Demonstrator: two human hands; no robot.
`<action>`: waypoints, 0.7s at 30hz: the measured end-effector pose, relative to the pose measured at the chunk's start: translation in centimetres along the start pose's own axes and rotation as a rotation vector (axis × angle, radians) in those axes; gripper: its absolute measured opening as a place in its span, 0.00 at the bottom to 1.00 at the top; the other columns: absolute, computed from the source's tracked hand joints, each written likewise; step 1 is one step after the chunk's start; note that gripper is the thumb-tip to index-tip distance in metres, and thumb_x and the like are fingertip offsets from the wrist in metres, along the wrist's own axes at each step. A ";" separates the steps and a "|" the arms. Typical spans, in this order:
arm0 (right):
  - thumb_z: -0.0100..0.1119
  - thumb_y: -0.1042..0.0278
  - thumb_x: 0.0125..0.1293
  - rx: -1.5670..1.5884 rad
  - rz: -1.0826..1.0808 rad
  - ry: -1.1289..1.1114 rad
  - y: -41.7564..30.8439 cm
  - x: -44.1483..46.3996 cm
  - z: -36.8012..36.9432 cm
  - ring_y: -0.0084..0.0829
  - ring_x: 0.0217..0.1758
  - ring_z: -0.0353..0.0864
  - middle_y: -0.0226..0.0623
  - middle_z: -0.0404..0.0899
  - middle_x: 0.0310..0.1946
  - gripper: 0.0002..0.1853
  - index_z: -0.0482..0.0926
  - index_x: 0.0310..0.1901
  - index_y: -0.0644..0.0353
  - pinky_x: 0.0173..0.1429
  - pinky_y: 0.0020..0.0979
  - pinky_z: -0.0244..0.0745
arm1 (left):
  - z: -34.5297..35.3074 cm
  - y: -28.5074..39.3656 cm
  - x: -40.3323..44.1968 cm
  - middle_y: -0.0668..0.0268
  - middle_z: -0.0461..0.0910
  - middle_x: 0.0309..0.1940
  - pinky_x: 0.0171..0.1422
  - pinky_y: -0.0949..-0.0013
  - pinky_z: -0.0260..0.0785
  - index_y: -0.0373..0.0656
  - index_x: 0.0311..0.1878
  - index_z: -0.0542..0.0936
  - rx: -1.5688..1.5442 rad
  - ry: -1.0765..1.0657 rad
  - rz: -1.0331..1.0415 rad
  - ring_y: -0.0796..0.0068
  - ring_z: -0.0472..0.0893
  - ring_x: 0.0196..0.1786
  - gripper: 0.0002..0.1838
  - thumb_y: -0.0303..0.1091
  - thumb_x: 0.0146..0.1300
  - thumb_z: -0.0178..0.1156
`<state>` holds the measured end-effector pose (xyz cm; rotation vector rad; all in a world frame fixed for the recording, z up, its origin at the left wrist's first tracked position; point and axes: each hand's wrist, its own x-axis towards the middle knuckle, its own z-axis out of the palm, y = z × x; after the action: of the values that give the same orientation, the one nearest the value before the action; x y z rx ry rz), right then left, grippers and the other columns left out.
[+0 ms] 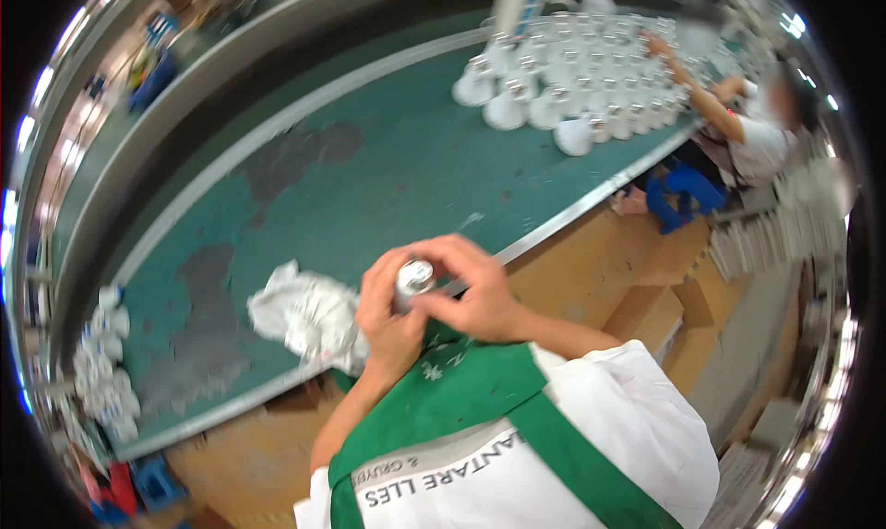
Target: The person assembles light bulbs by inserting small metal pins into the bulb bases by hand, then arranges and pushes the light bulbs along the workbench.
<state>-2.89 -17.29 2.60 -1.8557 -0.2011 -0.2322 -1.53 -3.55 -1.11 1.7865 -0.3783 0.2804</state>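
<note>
Close to my chest, a light bulb with its silvery screw base turned up sits between my two hands. My left hand is closed around its left side. From the other side my right hand grips it, thumb and fingers curved about the base. The bulb's lower part is hidden by my fingers. A crumpled white cloth lies on the green bench just left of my left hand.
Many white bulbs stand base up at the far right of the green bench, where a co-worker's arm reaches in. More white bulbs line the left end. An open cardboard box stands below on the right.
</note>
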 end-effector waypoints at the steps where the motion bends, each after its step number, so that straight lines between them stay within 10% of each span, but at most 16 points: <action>1: 0.67 0.74 0.49 -0.006 -0.019 0.020 0.3 -0.2 -0.2 0.28 0.41 0.77 0.36 0.76 0.45 0.24 0.75 0.51 0.61 0.44 0.28 0.74 | 0.4 -0.1 0.2 0.55 0.76 0.50 0.53 0.63 0.72 0.37 0.51 0.78 -0.005 0.005 0.034 0.60 0.77 0.52 0.26 0.18 0.42 0.66; 21: 0.70 0.69 0.49 -0.549 0.044 0.864 7.9 0.1 -20.9 0.22 0.28 0.75 0.34 0.80 0.28 0.20 0.79 0.45 0.64 0.34 0.26 0.73 | 4.5 0.8 2.1 0.55 0.64 0.62 0.58 0.63 0.66 0.40 0.61 0.67 -0.021 -0.391 -0.063 0.61 0.74 0.56 0.36 0.21 0.45 0.67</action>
<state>-2.01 -39.58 1.33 -2.1067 0.5488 -1.1091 0.02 -8.32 -0.70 1.8274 -0.5972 -0.1215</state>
